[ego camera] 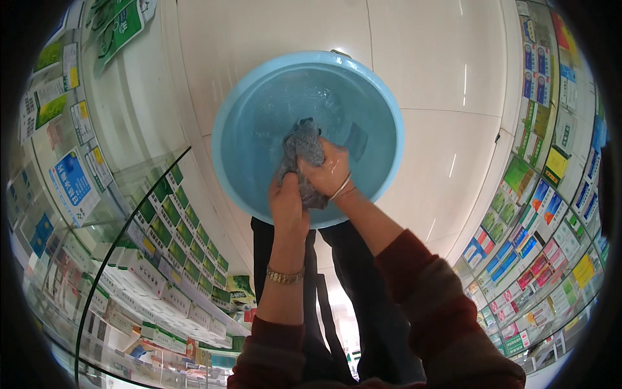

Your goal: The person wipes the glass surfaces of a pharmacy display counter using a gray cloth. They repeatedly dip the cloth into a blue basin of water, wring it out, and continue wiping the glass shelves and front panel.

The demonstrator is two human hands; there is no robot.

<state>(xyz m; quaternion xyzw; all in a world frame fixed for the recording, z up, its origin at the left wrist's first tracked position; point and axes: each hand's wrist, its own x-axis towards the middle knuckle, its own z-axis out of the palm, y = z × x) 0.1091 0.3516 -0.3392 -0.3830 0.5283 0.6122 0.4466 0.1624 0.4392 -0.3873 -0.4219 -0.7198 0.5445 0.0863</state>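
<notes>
A wet grey cloth (303, 146) is bunched up between my two hands, over a light blue plastic basin (397, 116) that holds water. My left hand (288, 199), with a gold-coloured watch or bracelet at the wrist, grips the lower left part of the cloth. Gripping its right side, my right hand (330, 165) wears a thin bangle and looks wet. The fingertips of both hands are partly hidden by the cloth. A darker rectangular patch shows in the basin to the right of my right hand; I cannot tell what it is.
The basin stands on a light tiled floor (437, 73) before my legs in dark trousers. Glass shelves with many medicine-like boxes (170, 214) rise on the left, with a dark-edged glass panel. More shelves of boxes (537, 194) line the right. Green packets (121, 31) hang at the upper left.
</notes>
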